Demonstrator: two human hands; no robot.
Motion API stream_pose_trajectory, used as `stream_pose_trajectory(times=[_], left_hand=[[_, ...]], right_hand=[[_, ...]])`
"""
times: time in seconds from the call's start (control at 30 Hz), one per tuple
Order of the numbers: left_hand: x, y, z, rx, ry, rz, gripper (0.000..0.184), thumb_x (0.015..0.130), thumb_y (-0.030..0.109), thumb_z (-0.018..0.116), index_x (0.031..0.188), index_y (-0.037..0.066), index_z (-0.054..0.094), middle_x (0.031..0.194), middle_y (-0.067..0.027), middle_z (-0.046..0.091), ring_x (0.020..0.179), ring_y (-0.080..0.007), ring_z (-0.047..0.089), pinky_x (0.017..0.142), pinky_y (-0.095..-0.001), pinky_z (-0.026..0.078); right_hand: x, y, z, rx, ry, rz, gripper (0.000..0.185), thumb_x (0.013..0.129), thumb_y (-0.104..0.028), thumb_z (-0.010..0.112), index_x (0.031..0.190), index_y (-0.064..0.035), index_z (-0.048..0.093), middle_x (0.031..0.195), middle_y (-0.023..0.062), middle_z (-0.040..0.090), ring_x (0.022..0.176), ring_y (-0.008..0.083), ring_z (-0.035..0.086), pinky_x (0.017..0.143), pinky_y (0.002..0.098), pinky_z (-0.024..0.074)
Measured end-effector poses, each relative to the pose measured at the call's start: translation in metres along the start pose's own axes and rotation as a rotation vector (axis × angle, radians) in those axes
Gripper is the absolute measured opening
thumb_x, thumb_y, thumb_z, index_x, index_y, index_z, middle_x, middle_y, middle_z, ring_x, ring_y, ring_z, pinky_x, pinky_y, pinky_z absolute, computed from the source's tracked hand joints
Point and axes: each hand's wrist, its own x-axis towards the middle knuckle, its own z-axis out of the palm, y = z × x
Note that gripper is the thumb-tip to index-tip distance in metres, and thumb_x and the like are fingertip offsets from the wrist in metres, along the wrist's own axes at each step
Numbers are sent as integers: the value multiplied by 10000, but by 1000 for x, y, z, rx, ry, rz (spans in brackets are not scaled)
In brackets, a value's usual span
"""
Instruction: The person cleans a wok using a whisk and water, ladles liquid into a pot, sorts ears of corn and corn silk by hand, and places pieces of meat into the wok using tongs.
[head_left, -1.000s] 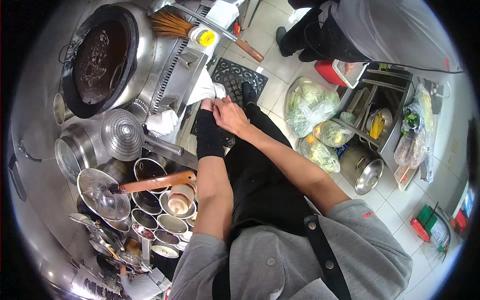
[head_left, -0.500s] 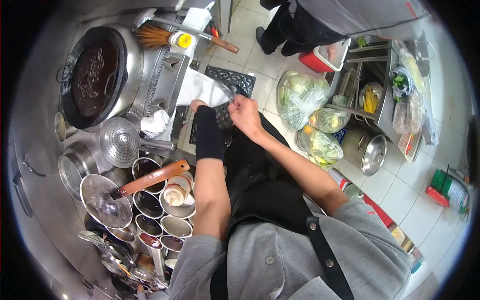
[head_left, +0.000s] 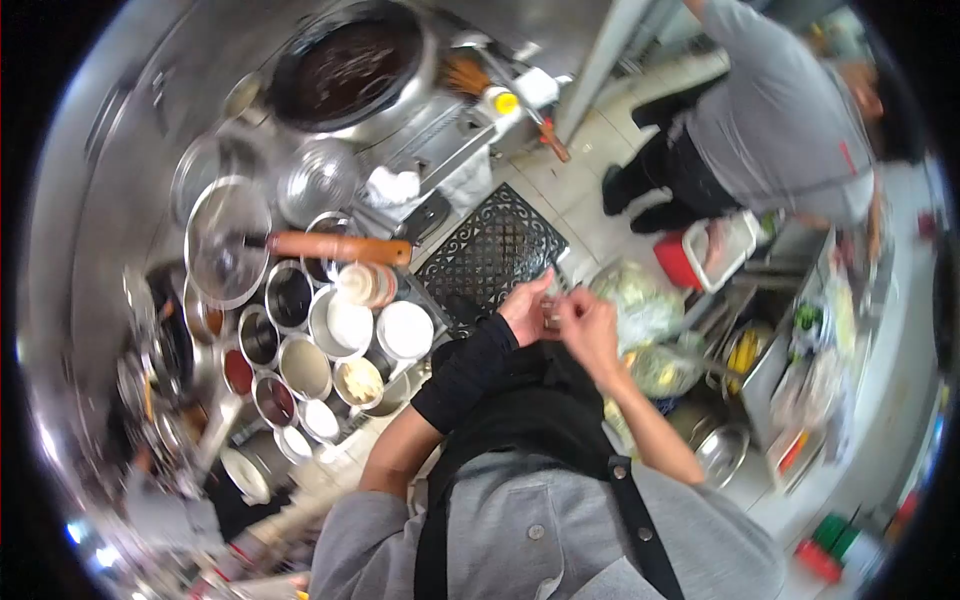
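Observation:
My left hand (head_left: 524,312), with a black sleeve (head_left: 468,372) over its wrist and forearm, is in front of my apron, fingers bent. Against its fingers my right hand (head_left: 588,332) is closed in a pinch. Both hands are blurred, and whatever small thing may lie between them I cannot make out. Below and around them is my black apron (head_left: 530,425). Just beyond the hands, on the floor, lies a black openwork mat (head_left: 497,255). A white cloth (head_left: 467,180) hangs from the stove's front edge, apart from my hands.
A wok of dark liquid (head_left: 355,65) is at the back left. Pots of sauces (head_left: 303,367) and a wooden-handled ladle (head_left: 340,248) crowd the left. On the right are bagged vegetables (head_left: 640,305), a red-and-white cooler (head_left: 708,255) and another person (head_left: 765,120).
My hands have come away from the white cloth at the stove and met in front of my apron. The view has turned, bringing more of the mat and the other person into sight.

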Motion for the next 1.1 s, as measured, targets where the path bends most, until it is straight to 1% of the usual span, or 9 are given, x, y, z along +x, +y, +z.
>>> stream_pose_trajectory(times=[0.2, 0.3, 0.47, 0.6, 0.7, 0.77, 0.9, 0.97, 1.1], left_hand=[[3, -93, -11, -407, 32, 365, 269, 1042, 158, 540, 1072, -109, 519, 1022, -287, 666, 909, -304, 696, 871, -402, 587], [2, -137, -8, -403, 157, 431, 259, 1037, 157, 539, 1054, -100, 517, 983, -231, 679, 865, -247, 693, 807, -374, 585], [0, -177, 18, -239, 491, 423, 270, 994, 171, 556, 800, -1, 634, 923, -174, 718, 793, -262, 696, 673, -378, 566], [8, -213, 39, 786, 520, 483, 494, 1017, 399, 535, 831, -21, 717, 786, -167, 717, 807, -283, 714, 687, -446, 550], [-55, -225, 94, 1543, 313, 294, 483, 937, 435, 572, 1132, 19, 722, 1082, -274, 715, 1057, -425, 674, 943, -474, 518], [-98, -243, 120, 1586, 609, 191, 705, 915, 556, 582, 1357, 7, 565, 1407, -285, 489, 1299, -453, 494, 1092, -431, 411], [-147, -289, 61, 1098, 783, 590, 784, 941, 561, 586, 1437, -42, 509, 1543, -299, 408, 1411, -450, 425, 1168, -440, 357], [-181, -320, 14, 898, 889, 815, 628, 981, 418, 609, 1381, -63, 555, 1475, -299, 491, 1340, -415, 519, 1143, -419, 397], [-244, -431, -63, 175, 1178, 1065, 543, 990, 337, 650, 1380, -34, 578, 1306, -183, 673, 1143, -252, 667, 995, -340, 507]], right_hand=[[-79, -1, -35, -175, -287, -668, 317, 961, -194, 666, 717, -13, 577, 625, 215, 617, 551, 386, 630, 514, 466, 500], [-100, 14, -64, -124, -330, -412, 304, 979, -201, 645, 755, -1, 604, 635, 209, 632, 602, 395, 667, 538, 470, 510], [-107, 35, -96, -8, -435, -98, 542, 1006, -418, 602, 1335, 3, 512, 876, 239, 732, 735, 382, 724, 567, 460, 554], [-100, 98, -64, 421, -957, 755, 844, 849, -656, 715, 1317, 17, 517, 1196, 190, 663, 969, 305, 688, 709, 534, 618], [-118, 174, 0, 831, -867, 1032, 424, 964, -351, 647, 1123, 27, 541, 1048, 207, 666, 914, 325, 696, 784, 480, 618], [-118, 208, 29, 1086, -918, 1235, 161, 957, -145, 595, 933, 13, 572, 843, 161, 664, 781, 287, 681, 780, 419, 594], [-121, 229, 55, 730, -942, 1016, 217, 951, -167, 621, 968, 38, 550, 638, -6, 498, 491, 117, 510, 468, 242, 460], [-118, 206, 65, 663, -844, 1607, 463, 941, -367, 682, 1021, 68, 547, 650, -2, 488, 439, 95, 416, 393, 223, 381], [-149, 192, 102, 92, -1264, 1179, 572, 926, -535, 660, 1057, 17, 592, 679, 28, 541, 447, 98, 422, 391, 223, 341]])
